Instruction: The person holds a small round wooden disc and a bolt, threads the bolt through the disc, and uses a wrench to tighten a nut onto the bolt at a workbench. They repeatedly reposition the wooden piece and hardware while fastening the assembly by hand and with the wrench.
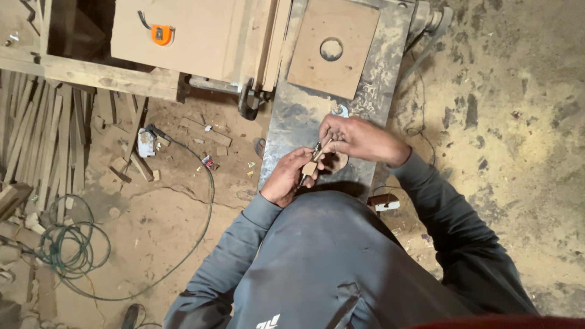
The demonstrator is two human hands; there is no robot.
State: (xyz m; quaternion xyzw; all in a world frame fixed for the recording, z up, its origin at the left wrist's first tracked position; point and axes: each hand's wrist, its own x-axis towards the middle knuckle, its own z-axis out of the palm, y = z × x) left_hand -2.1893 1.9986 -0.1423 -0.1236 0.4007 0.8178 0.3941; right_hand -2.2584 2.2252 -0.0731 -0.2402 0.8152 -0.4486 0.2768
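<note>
At the centre of the frame, over the grey metal table (292, 122), the left hand (286, 178) gripped a small wooden block (309, 168) and a thin metal tool (315, 152) — the right hand (356, 139) pinched the tool's upper end — below a square board with a round hole (353, 55).

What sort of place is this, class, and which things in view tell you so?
Most likely a woodworking shop. Cut wooden strips lie heaped on a dusty floor, a board with a round hole rests on a worn metal table, and a green cable coils nearby.
</note>
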